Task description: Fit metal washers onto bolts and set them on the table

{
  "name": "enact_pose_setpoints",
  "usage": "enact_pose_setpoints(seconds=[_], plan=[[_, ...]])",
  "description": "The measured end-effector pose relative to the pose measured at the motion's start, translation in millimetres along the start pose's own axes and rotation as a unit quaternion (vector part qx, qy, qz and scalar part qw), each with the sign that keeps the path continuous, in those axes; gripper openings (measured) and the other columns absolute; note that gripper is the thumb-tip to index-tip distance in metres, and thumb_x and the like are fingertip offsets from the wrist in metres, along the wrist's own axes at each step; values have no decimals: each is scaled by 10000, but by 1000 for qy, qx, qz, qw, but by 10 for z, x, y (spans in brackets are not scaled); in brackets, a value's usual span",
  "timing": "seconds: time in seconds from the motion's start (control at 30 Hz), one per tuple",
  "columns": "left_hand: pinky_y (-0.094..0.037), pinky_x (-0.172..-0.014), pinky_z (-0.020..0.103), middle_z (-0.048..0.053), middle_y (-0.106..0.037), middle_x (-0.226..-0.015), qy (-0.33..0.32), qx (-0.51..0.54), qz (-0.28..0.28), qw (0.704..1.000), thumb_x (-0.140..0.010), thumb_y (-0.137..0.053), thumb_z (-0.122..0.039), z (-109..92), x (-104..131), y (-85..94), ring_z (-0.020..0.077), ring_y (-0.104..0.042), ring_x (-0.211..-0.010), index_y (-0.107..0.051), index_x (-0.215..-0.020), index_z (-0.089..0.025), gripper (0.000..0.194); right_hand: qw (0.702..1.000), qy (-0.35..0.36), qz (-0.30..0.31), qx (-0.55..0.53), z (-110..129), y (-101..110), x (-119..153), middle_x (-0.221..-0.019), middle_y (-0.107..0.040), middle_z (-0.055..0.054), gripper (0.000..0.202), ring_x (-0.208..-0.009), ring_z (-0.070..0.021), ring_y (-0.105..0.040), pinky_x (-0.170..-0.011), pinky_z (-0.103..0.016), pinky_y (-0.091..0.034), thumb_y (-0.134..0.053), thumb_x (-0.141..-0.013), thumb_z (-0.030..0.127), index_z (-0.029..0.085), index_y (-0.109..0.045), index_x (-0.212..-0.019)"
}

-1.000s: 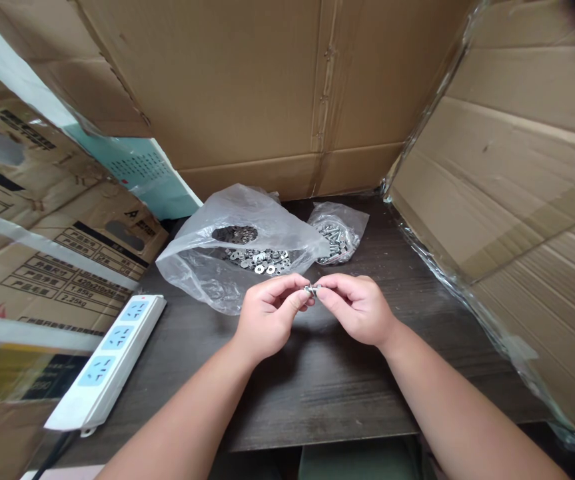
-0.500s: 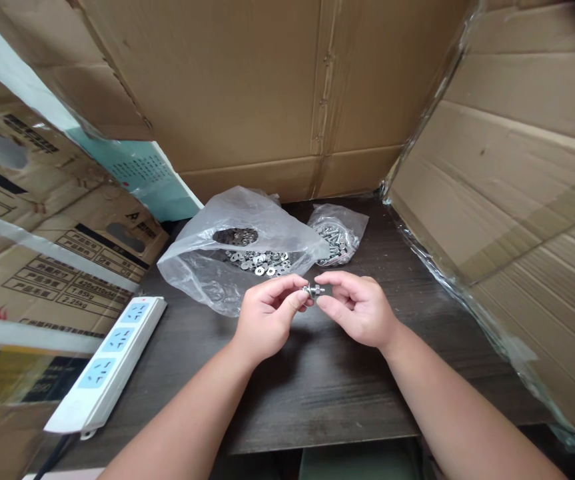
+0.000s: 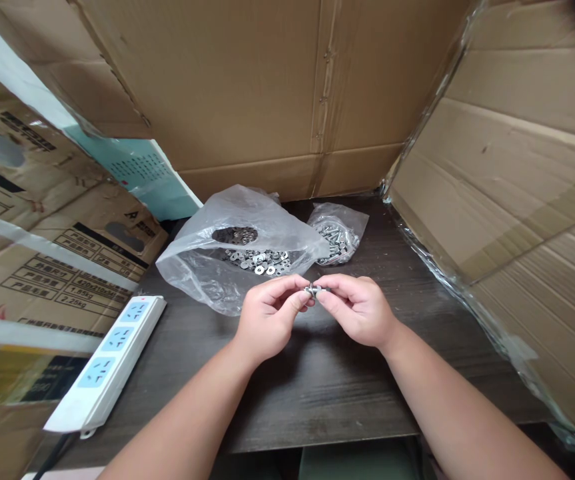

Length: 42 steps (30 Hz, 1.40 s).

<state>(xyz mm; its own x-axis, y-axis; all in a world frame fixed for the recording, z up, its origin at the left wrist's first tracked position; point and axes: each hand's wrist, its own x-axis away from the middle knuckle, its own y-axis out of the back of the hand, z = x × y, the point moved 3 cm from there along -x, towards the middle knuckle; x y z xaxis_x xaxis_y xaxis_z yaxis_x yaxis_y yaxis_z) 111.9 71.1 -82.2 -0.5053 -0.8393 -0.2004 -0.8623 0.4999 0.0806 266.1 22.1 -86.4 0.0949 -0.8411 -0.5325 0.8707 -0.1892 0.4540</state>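
Over the front half of the table, my left hand (image 3: 270,313) pinches one end of a small metal bolt (image 3: 310,290) between thumb and forefinger. A washer appears to sit around the bolt close to those fingertips. My right hand (image 3: 360,308) is closed on the other end, its thumb and forefinger on the nut (image 3: 318,291), which is partly covered. Just behind my left hand lies an open clear plastic bag (image 3: 192,267) with many flat washers (image 3: 262,261) in it. Farther back, a smaller clear bag (image 3: 360,217) holds many bolts (image 3: 337,241).
A white power strip (image 3: 132,353) lies along the left side of the dark wooden table (image 3: 327,400). Cardboard walls (image 3: 252,87) stand at the back, left and right. A pale green paper sheet (image 3: 142,167) hangs at the back left corner.
My right thumb and forefinger, apart around the bolt's end before, have closed on the nut. My left hand stays where it was with the bolt.
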Motion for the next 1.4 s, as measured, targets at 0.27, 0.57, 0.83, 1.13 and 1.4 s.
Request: enact_pose_setpoints(seconds=[0.27,0.57,0.83,1.13,1.4], plan=[[-517,-637,149,41,-659,-751,-19,-46,-8,999,-773,-637,-332,6,-15,-12,58,-607,-658,-679,-842,-115,232,999,-33,3,32,14,6,-13,-576,-517,15,203,-501,24,-390,-513,-93,-317,-506,-866,248,111,-655,-845],[-520,-624,139,43,-635,-884,-16,-77,-11,997,-738,-676,-324,38,-54,8,58,-599,-748,-714,-825,-147,201,995,-92,-15,36,-46,-42,-18,-577,-511,3,328,-523,15,-404,-534,-103,-323,-454,-889,337,91,-628,-759],[-529,-599,146,25,-619,-824,0,-35,-11,999,-735,-682,-322,29,-63,14,38,-595,-622,-695,-809,-133,204,992,-128,-9,11,-84,-20,-17,-634,-523,-9,362,-562,3,-408,-549,-116,-339,-457,-885,413,102,-629,-818],[-537,-592,133,27,-616,-834,-13,-11,-22,1000,-724,-692,-295,-24,-62,34,31,-590,-626,-696,-796,-121,188,998,-55,0,-14,-79,-10,19,-488,-315,54,295,-458,15,-269,-482,-120,-268,-557,-837,316,115,-608,-1047],[-521,-595,156,35,-607,-838,-28,-35,-17,999,-735,-681,-303,-18,-65,22,37,-576,-633,-686,-791,-116,195,995,-97,22,-21,-76,-36,-1,-572,-467,17,271,-486,19,-319,-477,-124,-263,-522,-859,351,125,-655,-928]])
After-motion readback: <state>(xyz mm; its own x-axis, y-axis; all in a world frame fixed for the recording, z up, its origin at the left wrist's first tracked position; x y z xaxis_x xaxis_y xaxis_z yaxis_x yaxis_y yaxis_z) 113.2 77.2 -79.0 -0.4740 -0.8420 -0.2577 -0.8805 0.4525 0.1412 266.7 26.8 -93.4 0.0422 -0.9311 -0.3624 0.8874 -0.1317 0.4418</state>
